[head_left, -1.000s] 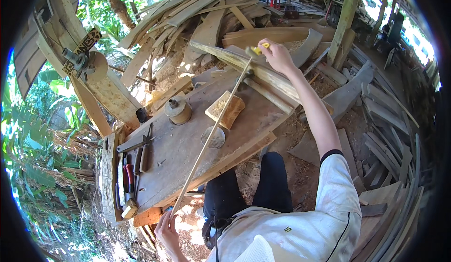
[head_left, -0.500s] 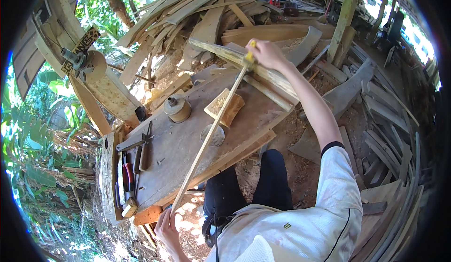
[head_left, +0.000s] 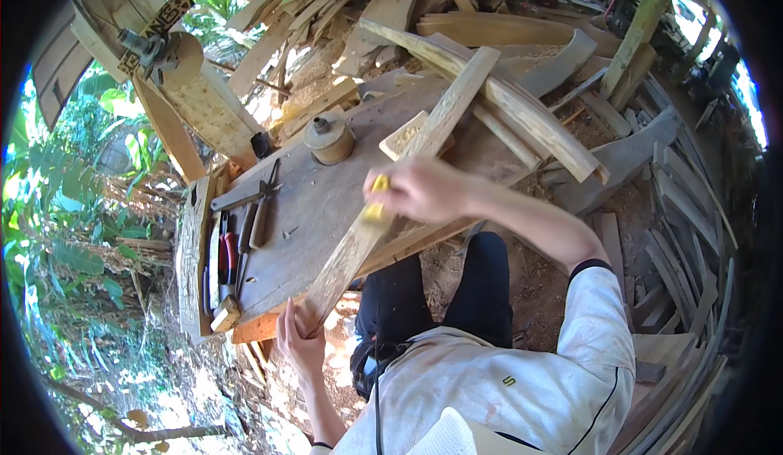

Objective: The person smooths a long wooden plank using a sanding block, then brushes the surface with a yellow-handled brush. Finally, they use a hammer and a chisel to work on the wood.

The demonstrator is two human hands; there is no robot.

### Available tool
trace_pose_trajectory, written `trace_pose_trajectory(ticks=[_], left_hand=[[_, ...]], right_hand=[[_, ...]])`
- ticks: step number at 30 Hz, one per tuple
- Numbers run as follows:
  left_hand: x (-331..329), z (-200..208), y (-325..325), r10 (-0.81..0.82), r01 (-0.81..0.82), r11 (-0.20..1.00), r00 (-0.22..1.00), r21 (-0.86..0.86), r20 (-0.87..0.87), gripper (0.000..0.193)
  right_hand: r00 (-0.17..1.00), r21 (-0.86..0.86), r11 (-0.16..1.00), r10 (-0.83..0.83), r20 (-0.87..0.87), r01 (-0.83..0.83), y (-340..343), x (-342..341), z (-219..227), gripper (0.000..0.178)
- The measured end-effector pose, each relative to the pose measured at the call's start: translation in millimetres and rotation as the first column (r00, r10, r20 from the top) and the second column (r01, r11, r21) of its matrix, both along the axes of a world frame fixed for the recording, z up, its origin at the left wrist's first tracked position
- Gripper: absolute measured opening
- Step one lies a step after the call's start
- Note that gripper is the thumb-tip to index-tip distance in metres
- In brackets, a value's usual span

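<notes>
A long narrow wooden slat (head_left: 424, 141) lies slanted across the grey workbench (head_left: 314, 202), running from the near left edge up toward the wood pile at the back. My left hand (head_left: 300, 342) grips its near end at the bench's front edge. My right hand (head_left: 420, 190) rests on the middle of the slat and holds a small yellow tool (head_left: 377, 196) against its surface. What kind of tool it is I cannot make out.
On the bench stand a round wooden pot (head_left: 329, 139) and a small wooden block (head_left: 405, 134). Hand tools (head_left: 245, 227) lie along its left side. Curved planks (head_left: 522, 112) and offcuts are heaped behind and to the right. My knees are below the bench.
My right hand has slid with the yellow tool down the slat from its far end to the middle, toward me. The left hand has stayed on the near end.
</notes>
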State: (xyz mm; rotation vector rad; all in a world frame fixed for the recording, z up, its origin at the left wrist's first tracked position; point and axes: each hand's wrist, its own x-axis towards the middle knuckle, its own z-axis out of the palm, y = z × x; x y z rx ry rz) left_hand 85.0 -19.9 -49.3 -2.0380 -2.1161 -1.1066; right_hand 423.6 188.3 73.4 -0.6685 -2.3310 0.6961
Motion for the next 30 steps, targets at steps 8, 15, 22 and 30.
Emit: trace_pose_trajectory(ticks=[8, 15, 22, 30], left_hand=[[12.9, -3.3, 11.8, 0.011, -0.012, 1.000, 0.997, 0.015, 0.081, 0.106], [22.4, 0.5, 15.6, -0.010, 0.010, 1.000, 0.997, 0.005, 0.070, 0.107], [28.2, -3.2, 13.5, 0.014, -0.013, 1.000, 0.982, -0.007, 0.190, 0.116], [29.0, -0.2, 19.8, -0.079, 0.079, 0.997, 0.996, 0.016, 0.028, 0.107]], right_hand=[[0.989, -0.250, 0.960, -0.105, 0.105, 0.129, -24.5, -10.9, -27.0, 0.018], [0.847, 0.470, 0.775, -0.522, 0.100, 0.423, -37.4, -12.8, -37.5, 0.010], [0.986, -0.004, 1.000, 0.029, -0.166, -0.030, -107.3, -80.6, -49.9, 0.017], [0.595, 0.361, 0.509, -0.782, -0.186, 0.782, 26.0, 72.3, -27.0, 0.026]])
